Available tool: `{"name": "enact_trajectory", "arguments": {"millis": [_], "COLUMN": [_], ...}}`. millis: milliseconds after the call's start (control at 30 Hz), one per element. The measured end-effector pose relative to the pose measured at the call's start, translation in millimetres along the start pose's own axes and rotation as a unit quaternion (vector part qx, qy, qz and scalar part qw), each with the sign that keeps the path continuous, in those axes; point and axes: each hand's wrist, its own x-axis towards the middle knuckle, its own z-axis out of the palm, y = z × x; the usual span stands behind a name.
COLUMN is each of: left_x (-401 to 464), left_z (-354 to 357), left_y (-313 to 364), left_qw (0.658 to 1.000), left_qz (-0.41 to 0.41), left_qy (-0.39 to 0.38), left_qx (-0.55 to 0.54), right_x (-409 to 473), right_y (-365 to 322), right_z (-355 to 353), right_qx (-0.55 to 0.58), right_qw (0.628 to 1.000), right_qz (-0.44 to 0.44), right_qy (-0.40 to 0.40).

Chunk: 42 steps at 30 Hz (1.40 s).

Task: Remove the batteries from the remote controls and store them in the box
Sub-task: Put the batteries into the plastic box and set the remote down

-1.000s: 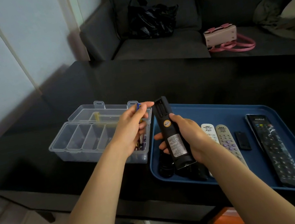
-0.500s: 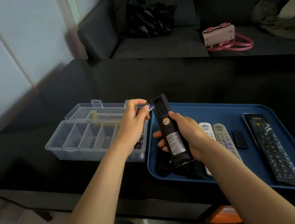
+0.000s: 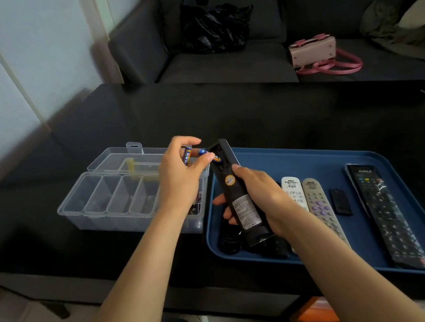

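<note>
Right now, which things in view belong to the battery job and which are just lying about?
Part of the job:
- left hand pinching batteries
- right hand gripping the black remote
- clear box
- blue tray with the other remotes

Just lying about:
- pink handbag
- black plastic bag
- sofa

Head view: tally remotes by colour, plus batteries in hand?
Black remotes: 2 (held remote in right hand; tray remote)
White remote: 1
Grey remote: 1
Batteries in left hand: 2
Total: 6
Dark shapes under the held remote are unclear and uncounted.
</note>
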Motion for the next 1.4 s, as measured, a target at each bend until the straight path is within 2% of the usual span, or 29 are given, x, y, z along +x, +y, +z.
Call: {"name": "enact_trajectory", "arguments": {"millis": [167,333,500,733,967,1133,1200,1300,1400], "left_x": [-2,-1,1,-4,-7,-10,-10,-8,-5], "left_z": [2,0,5,18,25,28,28,26,23], "left_y": [5,4,1,-3,4,2,3,4,2], "left_qw": [1.000,1.000,1.000,0.998,0.989,0.974,0.979,0.995,1.000], "left_qz": [-0.003,0.004,0.000,0.010,0.099,0.165,0.152,0.072,0.016], "left_qy": [0.022,0.002,-0.017,0.009,0.035,0.018,0.023,0.040,0.025], "left_qx": [-0.006,0.004,0.019,0.058,0.100,0.155,0.136,0.046,-0.006], "right_x": [-1,-1,1,2,4,3,2,2,2], "right_y": [0,0,2,6,8,6,5,3,4], "right_z": [0,-1,0,-1,3,0,-1,0,1], "right_qx": [-0.015,-0.014,-0.029,-0.025,-0.007,-0.008,-0.014,-0.017,-0.039], "right_qw": [1.000,1.000,0.999,0.998,0.993,0.990,0.991,0.991,0.991], "right_qz": [-0.004,-0.005,-0.020,-0.054,-0.096,-0.116,-0.116,-0.114,-0.113], "right_qy": [-0.012,-0.010,0.007,0.033,0.066,0.074,0.071,0.060,0.061]}}
